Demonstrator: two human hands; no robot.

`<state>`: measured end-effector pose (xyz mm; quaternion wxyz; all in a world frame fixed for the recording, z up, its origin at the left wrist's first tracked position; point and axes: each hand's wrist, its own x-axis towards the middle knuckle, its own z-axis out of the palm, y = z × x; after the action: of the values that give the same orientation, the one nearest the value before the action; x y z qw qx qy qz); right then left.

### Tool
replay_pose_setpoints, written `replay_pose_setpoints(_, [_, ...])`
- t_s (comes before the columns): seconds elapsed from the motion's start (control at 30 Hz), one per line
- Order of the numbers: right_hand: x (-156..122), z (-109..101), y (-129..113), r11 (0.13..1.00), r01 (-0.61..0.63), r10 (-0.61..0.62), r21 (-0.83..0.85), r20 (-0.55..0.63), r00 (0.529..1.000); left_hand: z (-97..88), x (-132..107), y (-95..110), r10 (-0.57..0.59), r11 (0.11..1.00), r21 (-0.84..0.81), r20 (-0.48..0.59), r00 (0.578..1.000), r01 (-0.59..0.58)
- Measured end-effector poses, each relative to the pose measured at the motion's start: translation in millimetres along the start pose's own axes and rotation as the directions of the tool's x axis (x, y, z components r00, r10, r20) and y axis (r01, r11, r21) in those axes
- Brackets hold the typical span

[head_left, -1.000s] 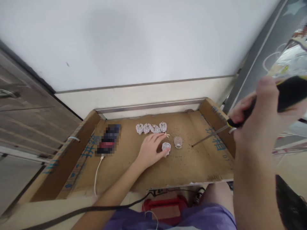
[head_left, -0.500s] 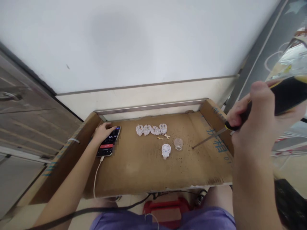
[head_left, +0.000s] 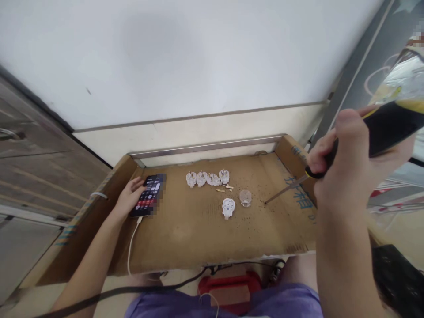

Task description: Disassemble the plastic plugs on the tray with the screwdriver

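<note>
My left hand rests at the left edge of a smartphone, its fingers loosely extended and not wrapped round it. The phone's lit screen shows a grid of icons, with a white cable plugged into its lower end. My right hand is closed round the black and yellow handle of a screwdriver. Its shaft slants down left, the tip near small dark specks, possibly screws, on the cardboard. Left of the tip lie a clear round cover and a white plug shell.
Behind them several white plug parts with metal pins sit in a row, with small brass pieces in front. Cardboard side walls border the cardboard surface. A red stool and a black cable are below.
My left hand has drawn back from the phone's top to its left edge. The screen has switched from a timer to icons. My right hand still holds the screwdriver in much the same place.
</note>
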<state>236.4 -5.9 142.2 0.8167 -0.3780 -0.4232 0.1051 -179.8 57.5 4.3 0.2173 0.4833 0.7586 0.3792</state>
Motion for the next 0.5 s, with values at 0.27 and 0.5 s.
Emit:
replay_pose_setpoints(0.27, [0,4,2,0.999,0.015,-0.014,0.034,-0.026,1.0,6.2,-2,5,-0.082,0.988,-0.132,-0.012,0.997,0.079])
replay_pose_setpoints(0.5, [-4,5,3,0.998,0.058,-0.059,0.027,0.012,0.998,5.9,-6,3,0.05,0.998,-0.036,-0.102,0.993,-0.054])
